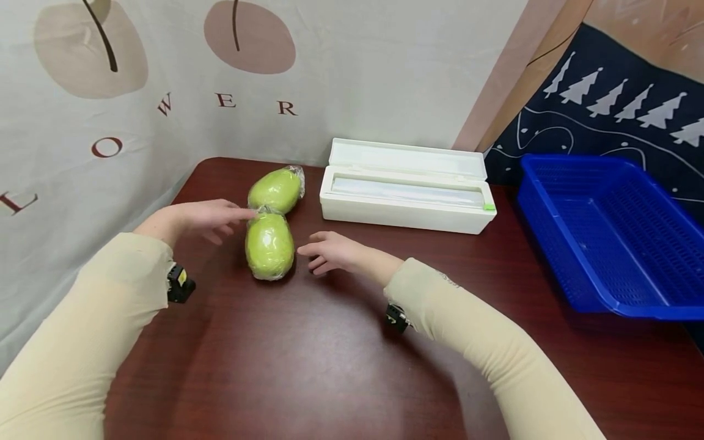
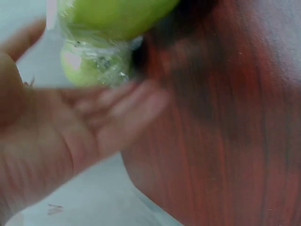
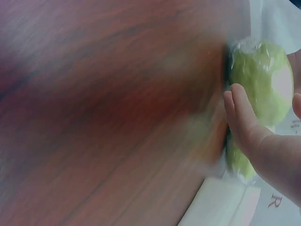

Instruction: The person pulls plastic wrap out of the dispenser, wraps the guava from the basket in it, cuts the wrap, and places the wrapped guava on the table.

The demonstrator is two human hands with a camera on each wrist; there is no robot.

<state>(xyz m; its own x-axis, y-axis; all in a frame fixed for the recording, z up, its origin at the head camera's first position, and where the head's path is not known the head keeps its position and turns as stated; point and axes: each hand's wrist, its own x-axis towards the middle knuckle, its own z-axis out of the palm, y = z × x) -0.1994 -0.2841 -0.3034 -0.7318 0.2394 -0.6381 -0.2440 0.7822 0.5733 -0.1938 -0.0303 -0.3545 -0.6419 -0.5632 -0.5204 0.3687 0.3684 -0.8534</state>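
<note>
Two oval yellow-green fruits wrapped in clear film stand on the table, one behind the other. The front fruit (image 1: 269, 247) lies between the two hands, and the back fruit (image 1: 275, 190) sits just beyond it. My left hand (image 1: 206, 219) is spread at the left, its index fingertip right at the gathered film on top of the front fruit. Palm and loosely extended fingers of this hand (image 2: 89, 127) show beside both fruits in the left wrist view. To the right of the front fruit, my right hand (image 1: 335, 252) hovers with fingers relaxed, holding nothing.
A long white cling film box (image 1: 404, 211) stands at the back of the table with its lid (image 1: 407, 160) raised and a roll inside. On the right is a blue plastic basket (image 1: 566, 244). A printed cloth (image 1: 374, 73) hangs behind the dark red table (image 1: 308, 360).
</note>
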